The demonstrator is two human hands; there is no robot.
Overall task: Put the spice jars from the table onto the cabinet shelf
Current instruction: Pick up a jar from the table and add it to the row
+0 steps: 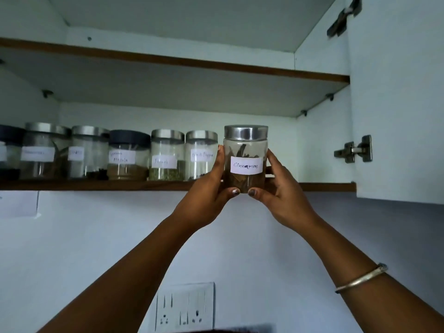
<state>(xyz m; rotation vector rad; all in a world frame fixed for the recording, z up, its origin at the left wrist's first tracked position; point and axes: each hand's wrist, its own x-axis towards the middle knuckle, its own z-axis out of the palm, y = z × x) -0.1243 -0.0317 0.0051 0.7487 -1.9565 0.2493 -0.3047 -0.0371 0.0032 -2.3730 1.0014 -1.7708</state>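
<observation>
From the head view, both arms reach up to the cabinet; the left hand [208,188] and right hand [281,195] clasp the cinnamon jar [245,162] between them, fingers curled round its sides and thumbs pressed under its front; the jar is clear glass, upright, with a brushed metal lid, a white handwritten label reading "Cinnamon" and brown bark pieces inside; it hangs in front of the edge of the lower shelf [96,185], just right of the black pepper jar [201,156], which ends a row of labelled jars standing there; a bangle [360,278] circles the right forearm; the cabinet door [396,92] stands open at right.
</observation>
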